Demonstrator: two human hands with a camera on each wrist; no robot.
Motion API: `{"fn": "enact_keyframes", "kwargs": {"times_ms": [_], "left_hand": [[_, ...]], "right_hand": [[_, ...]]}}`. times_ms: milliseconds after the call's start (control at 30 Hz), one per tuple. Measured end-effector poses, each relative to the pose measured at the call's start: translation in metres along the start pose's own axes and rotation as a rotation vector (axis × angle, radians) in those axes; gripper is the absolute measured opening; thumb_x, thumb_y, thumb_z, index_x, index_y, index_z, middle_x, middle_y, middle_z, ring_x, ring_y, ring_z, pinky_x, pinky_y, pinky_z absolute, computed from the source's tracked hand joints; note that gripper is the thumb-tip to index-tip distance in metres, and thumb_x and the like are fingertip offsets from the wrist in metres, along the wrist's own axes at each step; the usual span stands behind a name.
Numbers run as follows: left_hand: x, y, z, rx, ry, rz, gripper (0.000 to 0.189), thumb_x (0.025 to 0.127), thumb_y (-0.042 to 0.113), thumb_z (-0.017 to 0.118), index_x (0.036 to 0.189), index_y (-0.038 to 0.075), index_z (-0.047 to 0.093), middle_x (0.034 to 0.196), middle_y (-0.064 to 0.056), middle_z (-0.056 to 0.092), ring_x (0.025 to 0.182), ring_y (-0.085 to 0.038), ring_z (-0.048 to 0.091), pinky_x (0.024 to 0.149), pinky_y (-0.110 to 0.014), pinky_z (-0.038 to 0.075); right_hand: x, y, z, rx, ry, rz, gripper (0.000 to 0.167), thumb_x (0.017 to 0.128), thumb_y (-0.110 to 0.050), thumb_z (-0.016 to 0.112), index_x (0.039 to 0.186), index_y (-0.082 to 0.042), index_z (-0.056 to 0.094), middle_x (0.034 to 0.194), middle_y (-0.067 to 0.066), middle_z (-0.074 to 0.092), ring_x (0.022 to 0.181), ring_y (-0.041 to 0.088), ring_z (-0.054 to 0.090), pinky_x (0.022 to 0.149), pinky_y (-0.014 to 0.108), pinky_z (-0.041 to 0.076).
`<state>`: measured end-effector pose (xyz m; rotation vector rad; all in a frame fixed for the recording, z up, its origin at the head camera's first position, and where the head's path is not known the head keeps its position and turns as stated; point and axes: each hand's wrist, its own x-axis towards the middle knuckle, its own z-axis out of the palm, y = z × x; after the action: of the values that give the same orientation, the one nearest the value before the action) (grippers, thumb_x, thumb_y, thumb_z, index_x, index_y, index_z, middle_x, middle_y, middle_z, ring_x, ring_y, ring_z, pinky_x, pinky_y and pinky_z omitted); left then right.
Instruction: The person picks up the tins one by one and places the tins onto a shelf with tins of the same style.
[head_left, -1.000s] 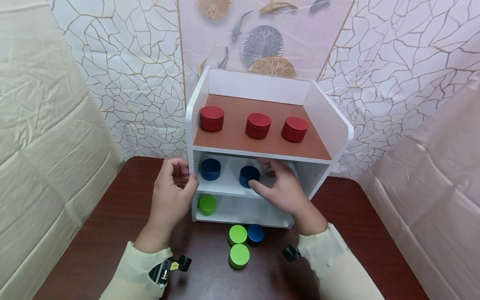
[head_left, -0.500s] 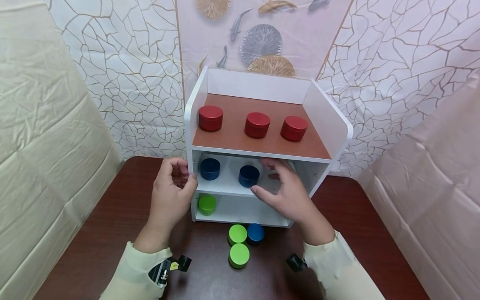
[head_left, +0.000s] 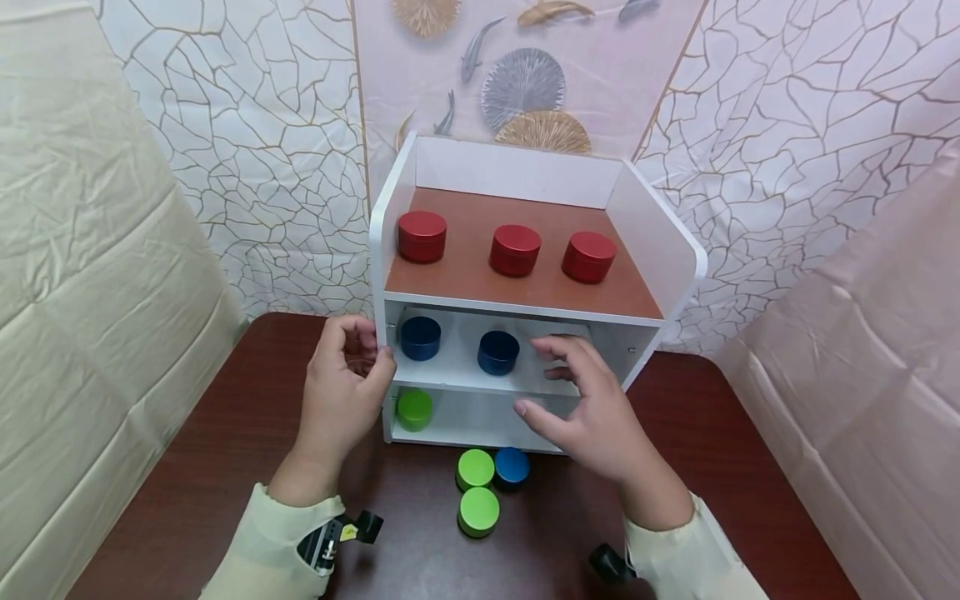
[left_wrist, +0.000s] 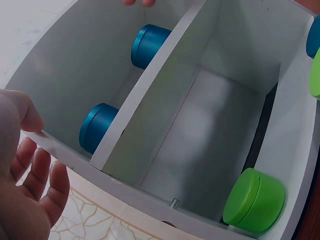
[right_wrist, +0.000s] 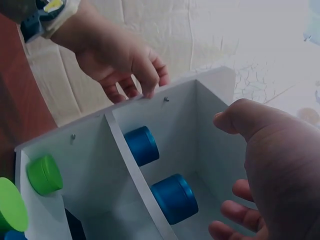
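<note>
A white shelf unit (head_left: pixel 480 385) stands on the table. My left hand (head_left: pixel 347 387) is at its left side panel, thumb on the front edge and curled fingers outside; the left wrist view shows the panel edge between thumb (left_wrist: pixel 31 117) and fingertips. In front of the middle shelf, my right hand (head_left: pixel 592 408) holds nothing, its fingers spread and loosely bent. Left of it on that shelf are a blue round tin (head_left: pixel 498 352) and another blue tin (head_left: pixel 421 338). A green tin (head_left: pixel 414 410) sits at the lower shelf's left end.
Three red tins, one a middle red tin (head_left: pixel 515 251), stand on the brown top shelf. On the dark wooden table (head_left: pixel 420 542), before the unit, are a loose blue tin (head_left: pixel 512 468) and two green tins, the nearer green tin (head_left: pixel 478 512) in front.
My right hand has drawn back from beside the right-hand blue tin, out of the middle shelf, toward me and to the right. The left hand and the tins have stayed put.
</note>
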<state>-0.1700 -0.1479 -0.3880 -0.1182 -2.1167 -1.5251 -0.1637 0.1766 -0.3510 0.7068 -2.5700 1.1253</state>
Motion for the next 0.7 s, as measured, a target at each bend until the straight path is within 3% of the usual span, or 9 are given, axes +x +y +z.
{"fn": "enact_keyframes", "kwargs": {"times_ms": [233,467,700], "left_hand": [[0.0,0.001,0.0,0.002,-0.003,-0.004,0.032,0.104,0.009,0.072,0.132,0.013,0.057,0.112,-0.007,0.059,0.098,-0.019,0.061,0.08,-0.018,0.054],[0.0,0.0,-0.001,-0.003,-0.003,-0.001,0.032,0.104,0.009,0.072,0.132,0.013,0.057,0.113,-0.006,0.06,0.098,-0.019,0.061,0.08,-0.018,0.055],[0.0,0.0,0.0,-0.003,-0.005,-0.001,0.032,0.104,0.009,0.072,0.132,0.013,0.057,0.113,-0.006,0.06,0.098,-0.019,0.062,0.08,-0.018,0.055]], "right_hand": [[-0.016,0.0,0.002,0.016,0.008,-0.063,0.071,0.089,-0.024,0.096,0.152,-0.02,0.064,0.15,-0.001,0.064,0.125,0.021,0.071,0.104,0.048,0.065],[-0.032,0.001,0.007,0.032,0.017,-0.048,0.072,0.087,-0.023,0.098,0.15,-0.019,0.065,0.149,-0.005,0.063,0.126,0.015,0.066,0.103,0.034,0.064],[-0.048,0.012,0.018,0.087,0.015,-0.087,0.071,0.086,-0.014,0.098,0.149,-0.021,0.065,0.147,-0.002,0.064,0.124,0.013,0.066,0.104,0.028,0.062]]}}
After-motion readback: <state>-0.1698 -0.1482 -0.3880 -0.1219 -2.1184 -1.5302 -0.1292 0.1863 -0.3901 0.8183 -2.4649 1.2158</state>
